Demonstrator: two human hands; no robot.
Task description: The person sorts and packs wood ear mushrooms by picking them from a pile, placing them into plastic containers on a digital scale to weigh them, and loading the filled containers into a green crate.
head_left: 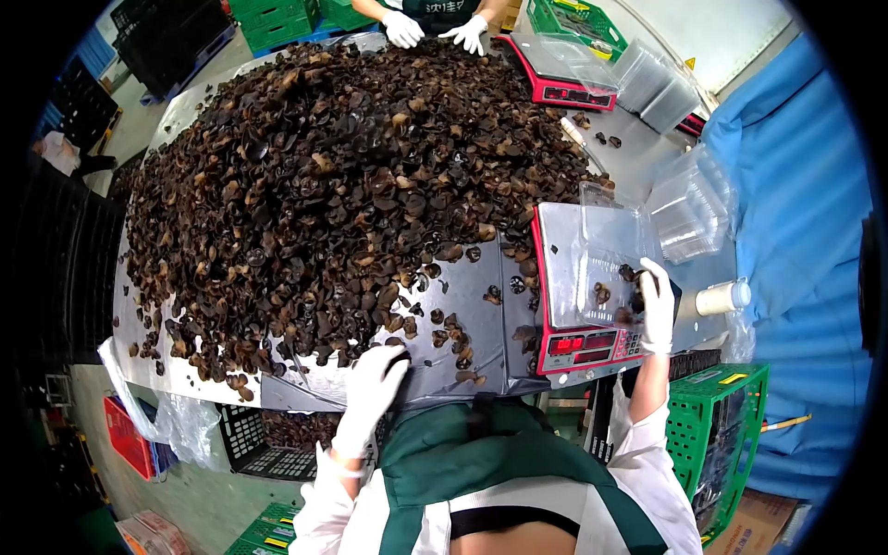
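A broad heap of dark brown wood ear mushrooms [351,185] covers much of the table. My left hand [375,384], in a white glove, is at the table's near edge, its fingers curled round a dark mushroom piece. On the near red scale [557,250] sits a clear plastic container [599,277] with its lid raised and a few mushrooms inside. My right hand [657,305], also gloved, is at the container's right side. Dark mushrooms show against its curled fingers, partly hidden by the hand.
Stacks of clear containers [689,203] stand right of the scale, near a white-lidded bottle [721,298]. Another red scale [564,74] is at the far side. A co-worker's gloved hands [435,32] rest at the heap's far edge. A green crate [717,435] stands below right.
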